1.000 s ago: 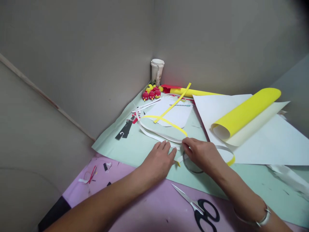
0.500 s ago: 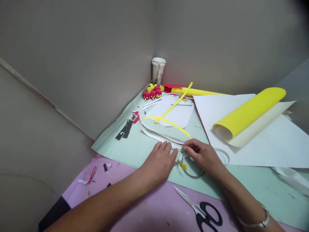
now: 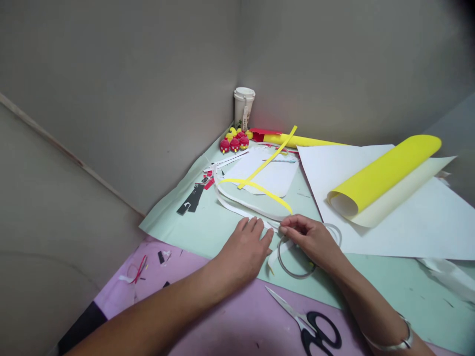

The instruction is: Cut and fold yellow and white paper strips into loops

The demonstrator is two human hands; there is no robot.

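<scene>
My left hand lies palm down on the green mat, fingers bent over the end of a white paper strip. Just right of it, my right hand pinches a thin strip between thumb and index finger. A loop of grey-white strip hangs below and behind the right hand, with a curled white piece at its left side. Beyond the hands, a yellow strip curves across the mat, and a straight yellow strip crosses a white sheet.
Scissors lie on the purple surface in front. A rolled yellow sheet rests on large white paper at right. Small red and yellow figures stand before a white cup; black scraps lie left.
The loop by my right hand has turned: its yellow striped part is no longer seen, and a white curled end shows there. My left hand has stayed in place.
</scene>
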